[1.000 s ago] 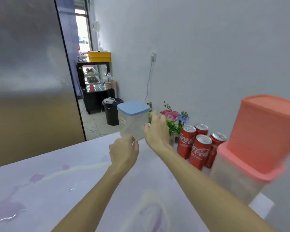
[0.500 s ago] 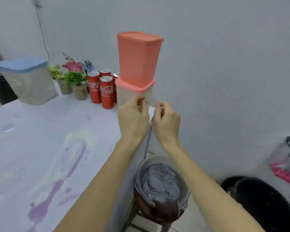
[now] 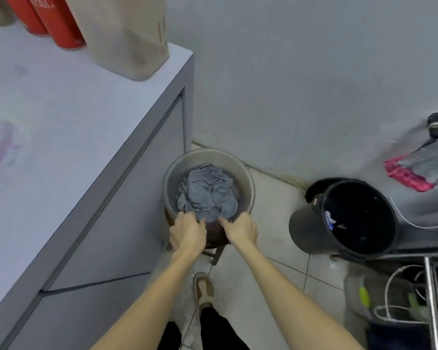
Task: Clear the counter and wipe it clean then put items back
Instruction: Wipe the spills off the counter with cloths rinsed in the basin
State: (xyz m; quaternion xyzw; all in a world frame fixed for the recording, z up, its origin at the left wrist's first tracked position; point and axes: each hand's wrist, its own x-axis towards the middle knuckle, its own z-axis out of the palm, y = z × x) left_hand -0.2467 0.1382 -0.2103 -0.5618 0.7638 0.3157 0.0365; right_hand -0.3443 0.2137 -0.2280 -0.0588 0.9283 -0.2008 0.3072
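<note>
My left hand (image 3: 187, 232) is seen from the back, knuckles up, its fingers (image 3: 193, 218) curled down over the near rim of the basin (image 3: 247, 183) and touching the near edge of the grey cloth (image 3: 208, 192); whether they pinch the fabric or only the rim cannot be told. My right hand (image 3: 240, 229) lies just beside it, also back-up, fingers bent over the same rim, thumb pointing inward toward the cloth. Both forearms run straight out from the lower edge of the view and converge on the basin, wrists level.

The cloth sits crumpled inside the basin, filling most of it. The basin rests on a small stool (image 3: 214, 252) on the tiled floor, just beside the end panel of the counter (image 3: 91, 102). On the counter's far corner stands a pale translucent container (image 3: 127, 36), with red cans (image 3: 56, 21) next to it; faint purple streaks mark the top at the left edge. One foot in a sandal (image 3: 203, 290) shows beneath my arms. A black bin (image 3: 344, 218), tilted toward me, stands to the right near the wall.
</note>
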